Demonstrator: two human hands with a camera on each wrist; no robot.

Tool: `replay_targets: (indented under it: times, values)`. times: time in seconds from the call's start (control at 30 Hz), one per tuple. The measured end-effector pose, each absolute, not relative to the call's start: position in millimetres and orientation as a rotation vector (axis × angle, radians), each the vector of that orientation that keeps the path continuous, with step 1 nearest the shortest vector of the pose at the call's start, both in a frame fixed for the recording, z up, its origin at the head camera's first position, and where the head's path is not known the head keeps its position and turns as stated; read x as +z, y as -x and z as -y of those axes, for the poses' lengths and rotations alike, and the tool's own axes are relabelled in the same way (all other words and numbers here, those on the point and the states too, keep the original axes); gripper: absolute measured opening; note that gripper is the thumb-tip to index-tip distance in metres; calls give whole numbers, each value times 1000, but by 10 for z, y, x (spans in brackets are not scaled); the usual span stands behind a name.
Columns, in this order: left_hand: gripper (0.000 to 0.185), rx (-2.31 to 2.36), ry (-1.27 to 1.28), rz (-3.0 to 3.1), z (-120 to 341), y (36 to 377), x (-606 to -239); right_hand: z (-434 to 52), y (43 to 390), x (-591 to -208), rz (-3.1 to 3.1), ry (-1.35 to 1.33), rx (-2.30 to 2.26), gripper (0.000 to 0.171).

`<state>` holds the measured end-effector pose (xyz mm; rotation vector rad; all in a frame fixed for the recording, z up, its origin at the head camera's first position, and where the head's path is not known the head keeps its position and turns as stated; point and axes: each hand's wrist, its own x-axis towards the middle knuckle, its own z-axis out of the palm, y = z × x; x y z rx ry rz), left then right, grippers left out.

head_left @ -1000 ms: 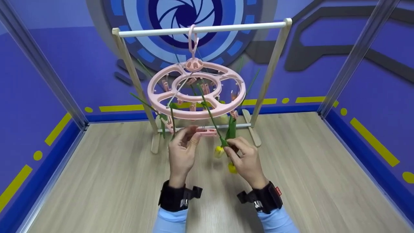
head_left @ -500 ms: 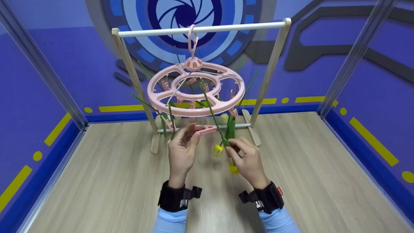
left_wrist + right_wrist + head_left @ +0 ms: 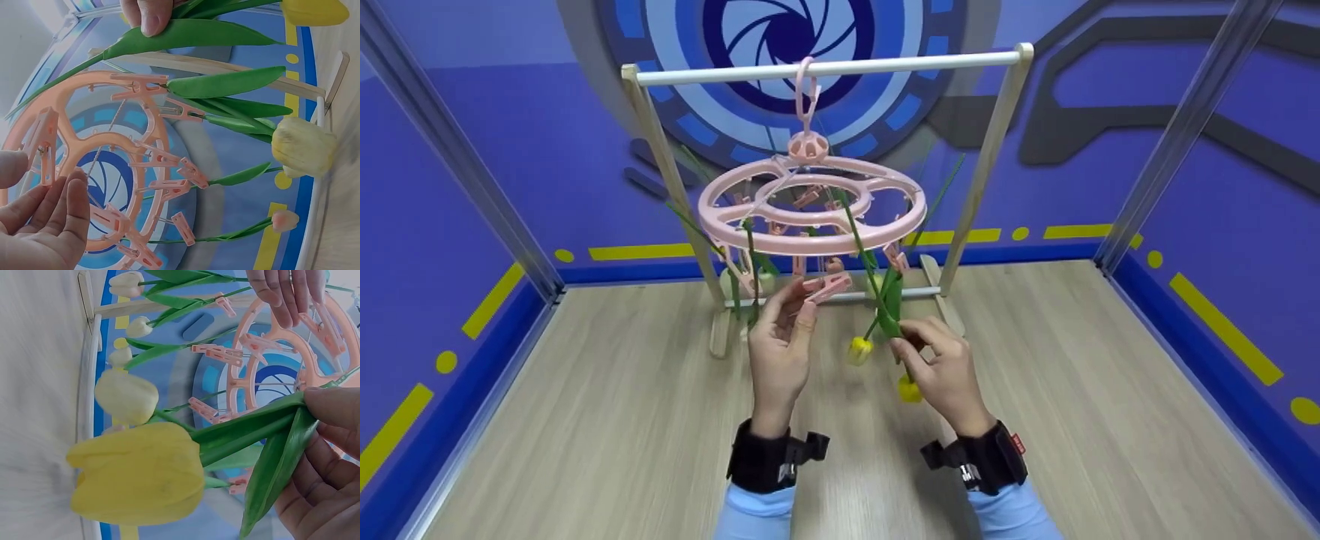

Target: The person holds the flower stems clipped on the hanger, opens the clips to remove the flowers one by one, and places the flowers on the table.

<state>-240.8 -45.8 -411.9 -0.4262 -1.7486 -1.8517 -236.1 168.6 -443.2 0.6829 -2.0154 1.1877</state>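
A pink round clip hanger point(image 3: 810, 225) hangs by its hook from the white rail point(image 3: 825, 69) of a wooden rack. My left hand point(image 3: 804, 300) pinches one of its pink clips point(image 3: 826, 286), which also shows in the left wrist view as the pink clip point(image 3: 45, 147) between thumb and fingers. Just right of it, my right hand point(image 3: 911, 335) grips the green stem and leaf point(image 3: 264, 424) of a yellow tulip point(image 3: 138, 475), whose head point(image 3: 910, 388) hangs below the hand. A second yellow tulip head point(image 3: 860, 350) hangs between the hands.
Several other tulips with green stems hang head-down from the hanger's clips, among them a pale one point(image 3: 304, 147). The rack's wooden feet point(image 3: 721, 330) stand on a light wood floor point(image 3: 585, 420). Blue walls close the space on three sides.
My left hand has lifted the pink clip up towards the hanger's rim, and the hanger has tipped flatter. My right hand has shifted slightly right with the tulip stem.
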Motion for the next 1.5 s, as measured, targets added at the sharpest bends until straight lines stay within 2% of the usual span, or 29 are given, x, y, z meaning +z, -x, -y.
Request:
replay_targets:
  times: [0.7,1.5]
  values:
    - [36,-1720,431,1976,504,2262,-4134,-2097,2298,-4417,2038,-625,1163,21]
    - [47,-1014,494,2282,493,2013,-4415,-2632,2099,-4393,2055,-472,1039,22]
